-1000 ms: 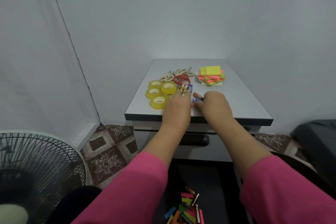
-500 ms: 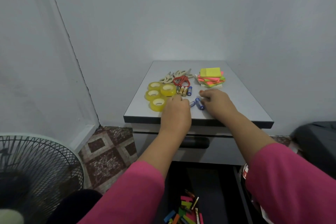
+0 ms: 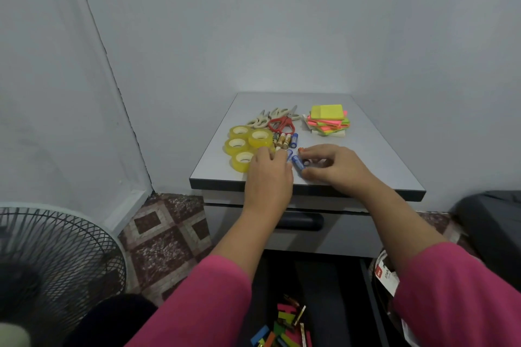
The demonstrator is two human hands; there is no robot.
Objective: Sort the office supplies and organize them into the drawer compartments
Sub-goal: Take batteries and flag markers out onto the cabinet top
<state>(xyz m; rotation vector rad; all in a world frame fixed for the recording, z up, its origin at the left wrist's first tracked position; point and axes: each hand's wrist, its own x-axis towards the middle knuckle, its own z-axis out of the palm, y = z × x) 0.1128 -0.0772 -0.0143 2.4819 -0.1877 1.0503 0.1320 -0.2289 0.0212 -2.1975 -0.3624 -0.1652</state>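
Observation:
On the grey cabinet top lie several yellow tape rolls, scissors, a row of batteries and a stack of neon sticky notes. Loose batteries lie near the front edge; a blue one shows between my hands. My left hand rests knuckles-up over the batteries beside the front tape roll, its fingertips hidden. My right hand curls its thumb and fingers around a few batteries, one with an orange tip. Below, the open dark drawer holds colourful clips.
A shut drawer front with a dark handle sits under the top. A black fan grille stands at lower left on the tiled floor. Grey walls close in at the back and left. A dark object sits at right.
My right hand moved away from the front edge, then drew back left toward the blue battery. My left hand stayed over the batteries by the tape rolls. The view shifted slightly.

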